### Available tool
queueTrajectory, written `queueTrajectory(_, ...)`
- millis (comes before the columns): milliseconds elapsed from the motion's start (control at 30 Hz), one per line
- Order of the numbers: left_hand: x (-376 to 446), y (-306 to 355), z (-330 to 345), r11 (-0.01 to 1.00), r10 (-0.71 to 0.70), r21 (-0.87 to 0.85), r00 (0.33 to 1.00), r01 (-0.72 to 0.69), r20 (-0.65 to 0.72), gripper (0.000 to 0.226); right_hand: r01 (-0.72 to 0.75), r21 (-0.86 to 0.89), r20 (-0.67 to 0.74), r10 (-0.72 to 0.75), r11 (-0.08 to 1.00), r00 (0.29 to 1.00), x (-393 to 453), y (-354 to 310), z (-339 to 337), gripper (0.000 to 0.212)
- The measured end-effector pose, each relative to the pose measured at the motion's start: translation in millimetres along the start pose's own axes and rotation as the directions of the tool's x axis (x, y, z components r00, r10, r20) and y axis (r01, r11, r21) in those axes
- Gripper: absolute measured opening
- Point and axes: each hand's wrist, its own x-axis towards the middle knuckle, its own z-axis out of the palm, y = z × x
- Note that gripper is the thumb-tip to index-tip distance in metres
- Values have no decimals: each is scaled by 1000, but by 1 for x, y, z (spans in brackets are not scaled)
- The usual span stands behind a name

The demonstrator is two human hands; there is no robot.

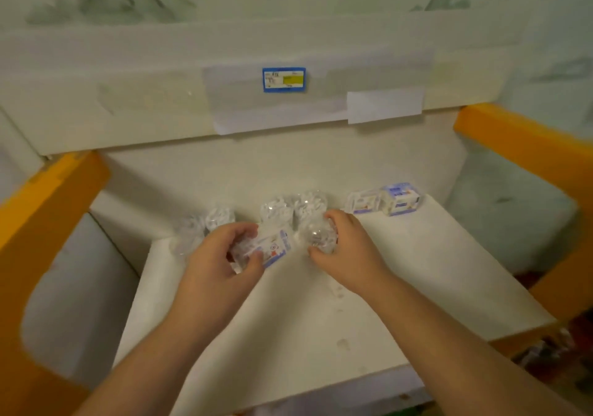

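Note:
On a white shelf [321,303] my left hand [221,255] grips a clear plastic pack with a blue-and-white label [272,249], lying on its side. My right hand [346,249] curls round a clear round plastic piece [319,234] next to that pack. Behind them stand two more clear packs [293,207]. A further clear pack [205,223] sits to the left, partly hidden by my left hand. At the back right lies another labelled pack [385,202] with a blue-and-white box end.
The shelf above carries a blue price tag [284,79] and white paper strips [385,106]. Orange rack beams [526,146] frame both sides. The shelf's front edge is near my forearms. Dark goods show at the lower right [552,351].

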Motion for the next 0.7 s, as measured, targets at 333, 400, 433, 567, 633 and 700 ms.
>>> queueTrajectory(333, 25, 29, 41, 996, -82, 10, 989, 84, -126, 33, 127, 26, 88, -129, 992, 988, 22, 43, -34, 78)
queueTrajectory(400, 35, 44, 54, 996, -75, -64, 991, 68, -109, 30, 126, 18, 33, -126, 992, 991, 22, 59, -56, 70)
queueTrajectory(433, 40, 53, 62, 994, -54, -98, 994, 44, -97, 30, 123, 7, 4, -123, 992, 992, 21, 67, -69, 65)
queueTrajectory(567, 65, 89, 109, 994, 64, -86, 998, -65, -15, 30, 105, -51, -87, -109, 993, 990, 14, 93, -117, 55)
queueTrajectory(633, 79, 97, 139, 994, 107, 17, 994, -107, 32, 31, 90, -64, -110, -97, 994, 989, 8, 103, -136, 52)
queueTrajectory(700, 91, 97, 171, 987, 100, 114, 989, -112, 112, 34, 91, -71, -130, -100, 993, 986, 2, 111, -151, 51)
